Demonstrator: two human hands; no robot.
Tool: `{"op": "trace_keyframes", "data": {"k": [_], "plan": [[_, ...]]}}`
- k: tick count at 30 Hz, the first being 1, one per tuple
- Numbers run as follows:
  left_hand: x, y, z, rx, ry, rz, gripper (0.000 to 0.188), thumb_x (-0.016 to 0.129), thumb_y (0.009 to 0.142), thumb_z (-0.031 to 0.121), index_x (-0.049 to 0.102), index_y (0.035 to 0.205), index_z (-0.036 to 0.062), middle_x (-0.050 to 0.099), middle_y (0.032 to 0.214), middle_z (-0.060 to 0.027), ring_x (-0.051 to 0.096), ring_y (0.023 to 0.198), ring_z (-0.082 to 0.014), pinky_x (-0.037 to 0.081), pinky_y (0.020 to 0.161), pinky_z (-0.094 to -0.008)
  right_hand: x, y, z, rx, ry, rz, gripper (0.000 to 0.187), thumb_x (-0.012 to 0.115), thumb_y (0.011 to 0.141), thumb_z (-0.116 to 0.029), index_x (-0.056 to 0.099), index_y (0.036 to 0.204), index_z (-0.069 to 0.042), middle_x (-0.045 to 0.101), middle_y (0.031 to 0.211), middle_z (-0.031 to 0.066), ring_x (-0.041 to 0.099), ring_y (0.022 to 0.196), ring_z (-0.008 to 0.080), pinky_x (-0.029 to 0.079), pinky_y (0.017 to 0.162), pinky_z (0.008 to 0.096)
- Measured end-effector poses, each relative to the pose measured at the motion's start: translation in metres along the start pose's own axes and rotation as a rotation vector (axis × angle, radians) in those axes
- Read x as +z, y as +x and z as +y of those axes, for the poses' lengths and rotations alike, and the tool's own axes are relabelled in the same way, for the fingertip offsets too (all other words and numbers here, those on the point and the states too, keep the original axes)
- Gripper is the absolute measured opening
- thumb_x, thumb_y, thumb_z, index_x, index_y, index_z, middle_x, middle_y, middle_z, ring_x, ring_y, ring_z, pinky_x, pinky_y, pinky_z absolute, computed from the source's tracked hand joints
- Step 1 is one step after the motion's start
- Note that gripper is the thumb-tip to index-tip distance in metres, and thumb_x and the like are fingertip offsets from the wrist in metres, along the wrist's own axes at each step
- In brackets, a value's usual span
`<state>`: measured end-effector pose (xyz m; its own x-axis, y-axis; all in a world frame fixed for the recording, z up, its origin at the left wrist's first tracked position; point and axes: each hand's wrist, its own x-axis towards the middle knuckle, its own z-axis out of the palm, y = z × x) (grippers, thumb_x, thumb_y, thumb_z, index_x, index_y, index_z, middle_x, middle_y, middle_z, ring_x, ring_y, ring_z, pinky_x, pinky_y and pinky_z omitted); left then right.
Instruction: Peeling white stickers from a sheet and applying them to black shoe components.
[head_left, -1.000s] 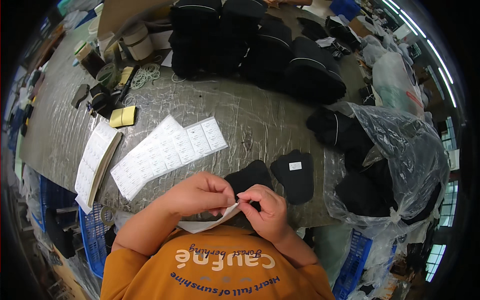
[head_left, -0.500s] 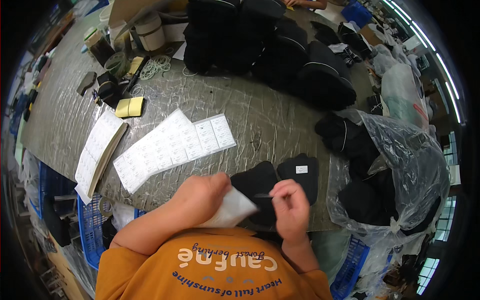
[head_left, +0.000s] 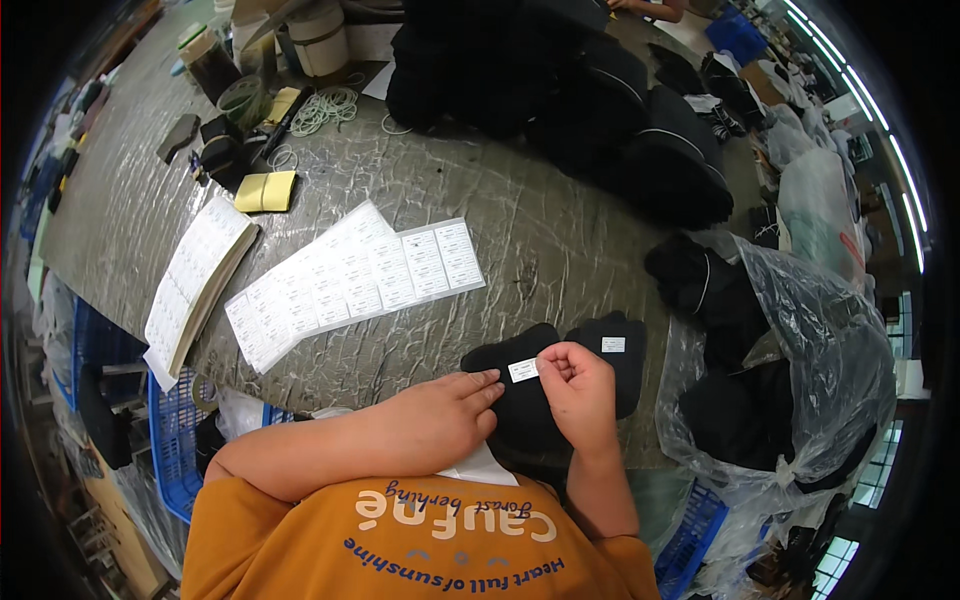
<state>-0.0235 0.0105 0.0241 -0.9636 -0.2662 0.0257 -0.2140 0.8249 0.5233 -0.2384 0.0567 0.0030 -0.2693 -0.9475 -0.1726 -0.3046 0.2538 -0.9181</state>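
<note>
My right hand (head_left: 580, 385) pinches the right end of a small white label (head_left: 522, 371) between thumb and fingertips. The label is over a dark fabric piece (head_left: 525, 410), shaped like a flat black pad. My left hand (head_left: 458, 412) lies flat with its fingers stretched, its fingertips on that piece just left of the label. A white sheet (head_left: 482, 467) sticks out beneath the left hand; whether the hidden thumb grips it I cannot tell. Just to the right lies a second black piece (head_left: 624, 375) with a white label (head_left: 613, 345) on it.
White label sheets (head_left: 350, 285) and a thick stack of sheets (head_left: 200, 285) lie left on the table. Behind them are a yellow pad (head_left: 265, 192), rubber bands (head_left: 325, 110) and containers (head_left: 208, 65). Bundled black pieces (head_left: 660, 165) stand far right; a clear plastic bag (head_left: 830, 330) holds more.
My left hand has gone from holding up the white sheet to lying flat on the black piece. My right hand has brought a label down onto or just above that piece.
</note>
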Motion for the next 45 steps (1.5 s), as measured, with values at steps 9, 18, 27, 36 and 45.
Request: {"op": "trace_keyframes", "data": {"k": [9,18,27,36,45], "plan": [[0.002,0.000,0.000,-0.004,-0.009,-0.010,0.024,0.051,0.089,0.015,0.060,0.090,-0.0074,0.051,0.136,-0.0243,0.041,0.133,-0.0380,0.036,0.109,-0.0441,0.004,-0.001,-0.003,-0.035,-0.081,-0.004,0.002,0.063,0.084,0.001,0.064,0.083,0.003,0.062,0.069,0.0036,0.055,0.060,0.0056,0.045,0.055,0.0222],[0.002,-0.003,-0.001,-0.044,0.010,0.020,0.024,0.053,0.084,0.015,0.061,0.090,-0.0073,0.048,0.138,-0.0264,0.040,0.134,-0.0374,0.034,0.110,-0.0441,0.002,0.001,0.013,-0.151,-0.080,0.229,0.039,0.067,0.082,0.000,0.054,0.119,-0.004,0.062,0.092,0.0084,0.057,0.077,0.0121,0.047,0.071,0.0261],[0.002,-0.005,0.002,-0.048,0.020,0.024,0.023,0.054,0.084,0.014,0.060,0.089,-0.0070,0.046,0.140,-0.0263,0.038,0.135,-0.0376,0.033,0.111,-0.0443,0.007,0.010,0.028,-0.296,-0.147,0.274,0.065,0.070,0.075,0.007,0.046,0.133,-0.006,0.062,0.088,0.0050,0.058,0.080,0.0136,0.047,0.077,0.0274],[0.005,-0.009,0.003,-0.050,0.021,0.050,0.022,0.053,0.085,0.014,0.060,0.089,-0.0071,0.047,0.140,-0.0256,0.040,0.135,-0.0371,0.033,0.110,-0.0441,0.013,0.010,0.023,-0.253,0.203,0.361,0.045,0.066,0.083,0.007,0.051,0.125,0.000,0.064,0.085,0.0046,0.060,0.073,0.0086,0.050,0.069,0.0218],[0.002,-0.010,0.004,-0.052,0.008,0.050,0.022,0.053,0.086,0.014,0.060,0.090,-0.0065,0.047,0.140,-0.0248,0.040,0.134,-0.0372,0.034,0.109,-0.0443,0.009,0.009,0.027,-0.401,-0.032,0.324,0.041,0.058,0.087,0.008,0.047,0.126,-0.001,0.057,0.087,0.0038,0.053,0.076,0.0077,0.045,0.071,0.0209]]}}
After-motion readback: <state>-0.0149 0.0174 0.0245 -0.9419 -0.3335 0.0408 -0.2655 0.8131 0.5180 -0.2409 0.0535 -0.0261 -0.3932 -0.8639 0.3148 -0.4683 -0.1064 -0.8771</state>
